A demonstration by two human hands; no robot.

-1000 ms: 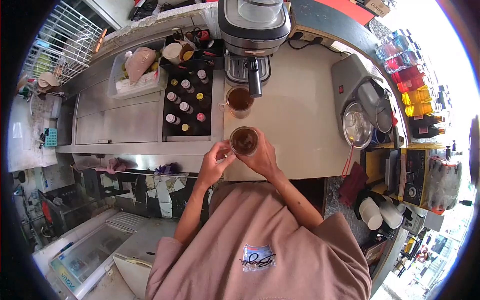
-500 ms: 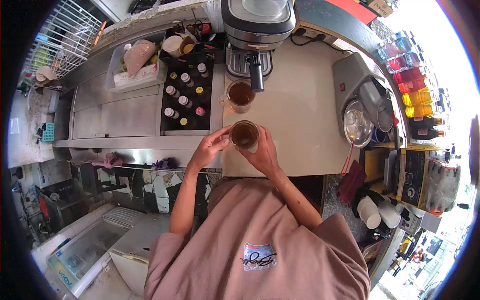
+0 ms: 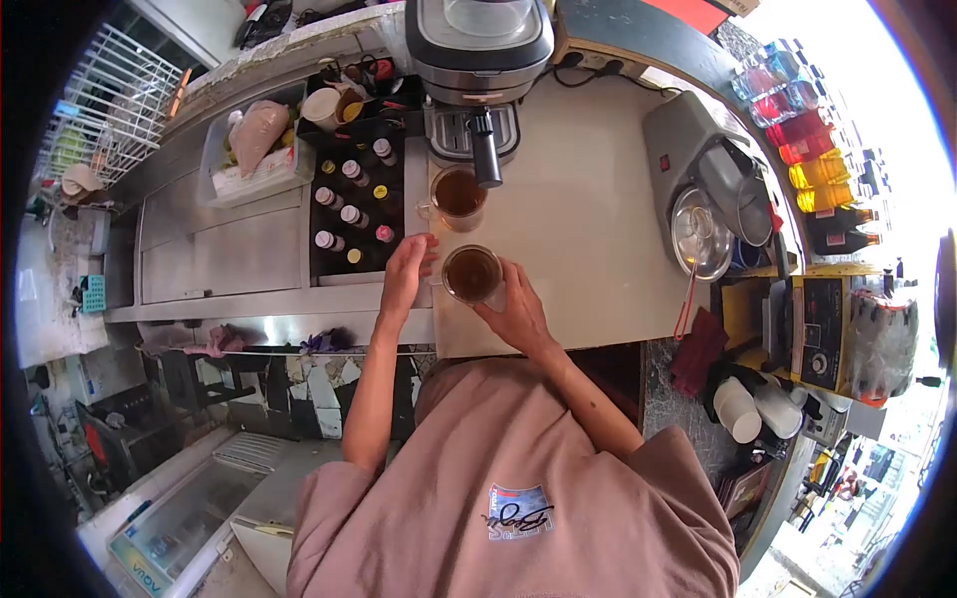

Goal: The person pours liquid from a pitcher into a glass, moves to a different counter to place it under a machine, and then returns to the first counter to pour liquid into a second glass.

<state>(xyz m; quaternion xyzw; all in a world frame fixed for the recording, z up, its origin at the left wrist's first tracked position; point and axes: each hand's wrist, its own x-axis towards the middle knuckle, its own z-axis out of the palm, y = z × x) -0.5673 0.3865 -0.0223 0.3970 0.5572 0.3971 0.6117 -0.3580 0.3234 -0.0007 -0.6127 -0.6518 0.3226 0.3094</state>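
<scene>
Steadying, seemingly, the glass mug (image 3: 472, 275) farther from the espresso machine (image 3: 480, 55), I wrap my right hand (image 3: 515, 310) round it; my left hand (image 3: 404, 269), loosely open, looks empty; any move should stay level.

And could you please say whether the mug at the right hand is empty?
Not empty: brown liquid shows inside the mug at the right hand; how full, I cannot tell.

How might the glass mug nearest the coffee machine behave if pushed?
The glass mug has see-through walls, so it's probably fragile. Its brown liquid could slosh and add weight. The counter looks smooth, so sliding seems possible.
</scene>
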